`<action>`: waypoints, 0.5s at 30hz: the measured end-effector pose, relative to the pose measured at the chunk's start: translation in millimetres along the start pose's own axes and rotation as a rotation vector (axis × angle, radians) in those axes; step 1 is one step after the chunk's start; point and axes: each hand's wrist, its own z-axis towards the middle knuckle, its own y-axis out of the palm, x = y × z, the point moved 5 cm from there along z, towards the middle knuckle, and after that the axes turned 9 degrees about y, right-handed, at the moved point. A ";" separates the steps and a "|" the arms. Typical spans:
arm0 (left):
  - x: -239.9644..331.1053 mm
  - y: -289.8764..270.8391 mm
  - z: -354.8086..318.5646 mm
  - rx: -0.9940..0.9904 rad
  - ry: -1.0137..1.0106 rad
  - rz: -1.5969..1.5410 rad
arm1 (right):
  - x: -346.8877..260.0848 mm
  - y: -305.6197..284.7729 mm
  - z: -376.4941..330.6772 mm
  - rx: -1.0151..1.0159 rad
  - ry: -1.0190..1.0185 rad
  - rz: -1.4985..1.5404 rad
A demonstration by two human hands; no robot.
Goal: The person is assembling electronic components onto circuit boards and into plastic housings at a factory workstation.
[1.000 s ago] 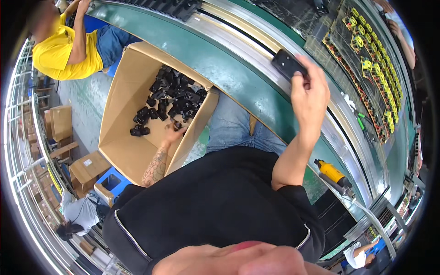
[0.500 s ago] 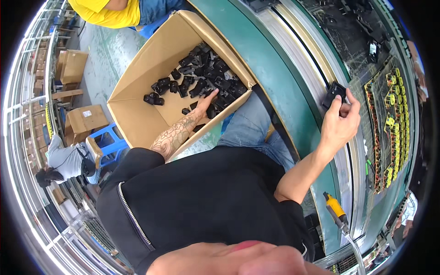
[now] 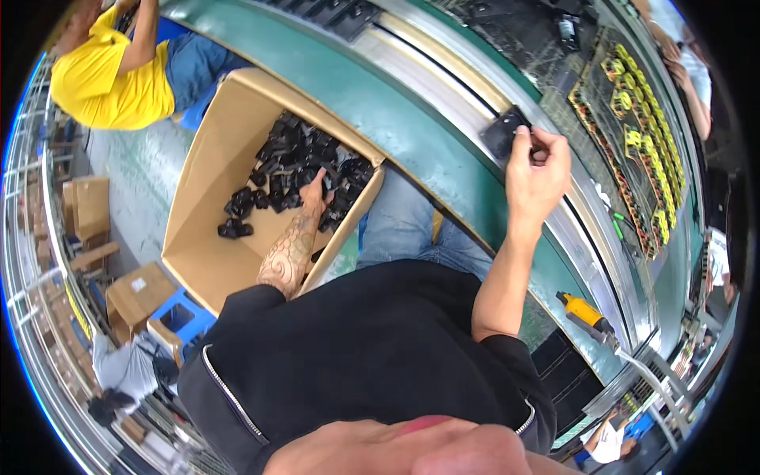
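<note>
My left hand [image 3: 313, 193] reaches into a large cardboard box [image 3: 204, 127], down among a heap of small black plastic parts [image 3: 286, 150]. Its fingers are bent in against the heap; what they hold, if anything, is lost among the black pieces. Over the metal rail of the bench, my right hand [image 3: 537, 170] pinches a flat, black plastic part [image 3: 502, 134] between thumb and fingers.
A green workbench [image 3: 443, 170] with metal rails [image 3: 435, 71] runs along the right. Beyond lie rows of yellow-topped components [image 3: 645, 134]. A yellow tool [image 3: 586, 311] sits at lower right. A person in yellow [image 3: 119, 87] sits past the box. A blue stool [image 3: 180, 317] stands left.
The view has turned, so the box and bench sit differently in the picture. My right hand still holds the black part over the rail; my left hand stays in the box among the parts.
</note>
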 end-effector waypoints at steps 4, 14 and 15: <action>16.4 18.5 -23.0 0.058 -0.029 0.069 | 5.3 -10.1 -4.9 0.074 -0.007 -0.053; 8.8 5.6 -17.0 -0.081 -0.068 -0.114 | 1.9 -14.0 -6.8 0.094 -0.019 -0.034; 12.5 -0.3 -18.5 -0.098 -0.052 -0.147 | 3.2 -14.8 -7.7 0.084 -0.007 -0.025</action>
